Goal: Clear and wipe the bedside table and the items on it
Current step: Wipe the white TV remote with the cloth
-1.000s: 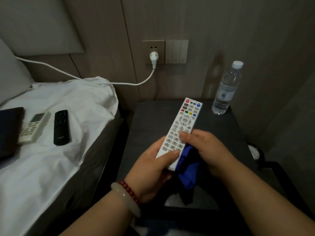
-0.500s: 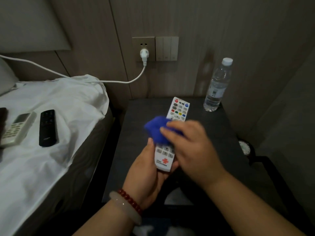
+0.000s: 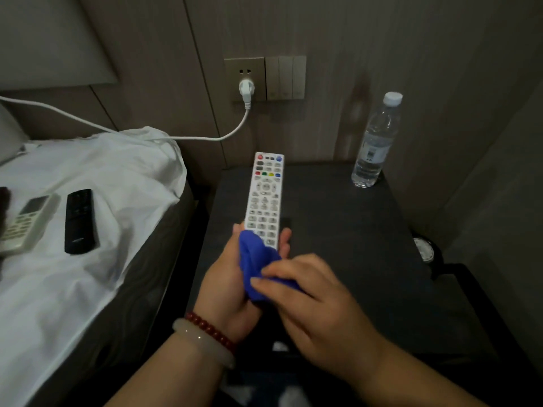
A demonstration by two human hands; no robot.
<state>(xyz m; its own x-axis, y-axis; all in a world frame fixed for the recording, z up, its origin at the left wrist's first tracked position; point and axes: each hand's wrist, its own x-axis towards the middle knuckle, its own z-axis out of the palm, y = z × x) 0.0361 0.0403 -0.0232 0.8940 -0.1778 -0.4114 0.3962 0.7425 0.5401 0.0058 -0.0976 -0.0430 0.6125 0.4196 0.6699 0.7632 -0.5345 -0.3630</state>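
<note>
**Bedside, left to right**

1. Pale remote (image 3: 26, 221). It lies face up on the bed (image 3: 123, 171), far left. We judge that it was put here to free the worktop.
2. Black remote (image 3: 80, 221). It lies face up just beside the pale one and apart from it, likely for the same reason.
3. Cable (image 3: 176, 138). This white lead runs across the top of the bed to a plug in the wall socket (image 3: 246, 77).
4. White remote (image 3: 264, 198). This is the item we are wiping. It is off the worktop and raised over its left side, keys up, with the top end pointing at the wall.
5. Left hand (image 3: 226, 286). It grips the white remote's lower end from beneath, with fingertips showing at both edges. We take this as a steadying hold that keeps the keys turned up to the cloth.
6. Cloth (image 3: 257, 268). It is blue and bunched, and it lies over the white remote's lowest keys.
7. Right hand (image 3: 317, 301). Its fingers are curled on the cloth, pinching it and pressing it onto the remote so the wad can rub along the keys.
8. Worktop (image 3: 352, 230). It is dark and sits below both hands. We judge that its own wipe comes after the items are done.
9. Bottle (image 3: 373, 142). It is clear and capped, and it stands upright at the far right corner near the wall. It is not yet moved off.
</note>
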